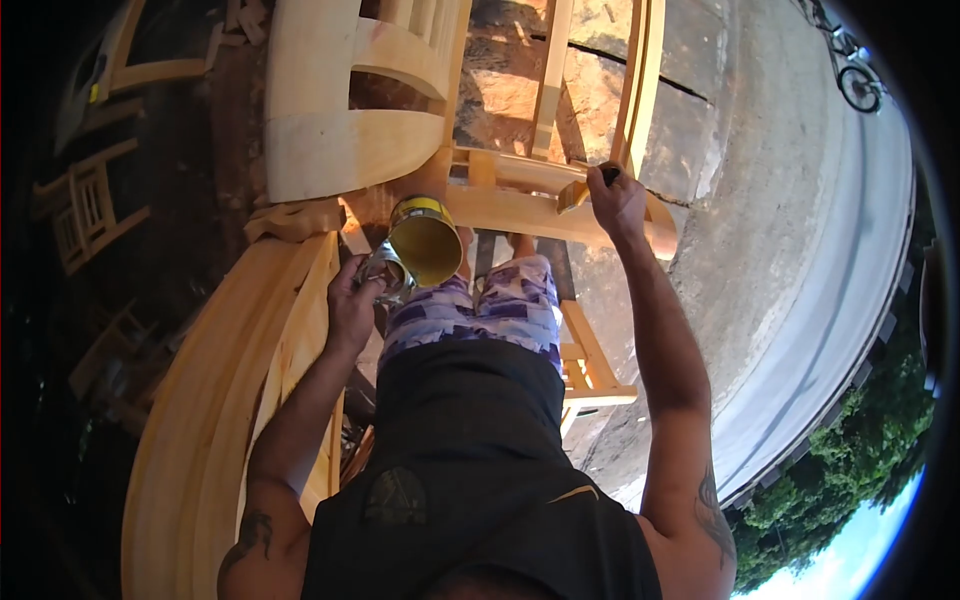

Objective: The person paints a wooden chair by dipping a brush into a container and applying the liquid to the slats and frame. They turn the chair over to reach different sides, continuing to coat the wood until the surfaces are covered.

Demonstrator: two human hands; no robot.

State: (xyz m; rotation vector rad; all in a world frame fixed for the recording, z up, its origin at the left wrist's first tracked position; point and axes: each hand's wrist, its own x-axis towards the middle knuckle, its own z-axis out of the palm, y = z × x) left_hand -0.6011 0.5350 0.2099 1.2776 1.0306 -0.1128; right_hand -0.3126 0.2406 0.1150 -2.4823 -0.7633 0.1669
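My left hand is closed around the shiny metal base of an open tin with a yellow label and a yellow inside, held in front of my patterned shorts. My right hand is stretched out and grips a paintbrush by its dark handle. The brush's bristles rest against a pale wooden rail of an unfinished piece of furniture. The tin hangs just left of that rail.
Curved pale wooden panels stand at my left and another rounded wooden frame lies ahead. Small wooden chair frames sit in shadow at far left. Cracked concrete ground and a kerb run to the right, with a bicycle beyond.
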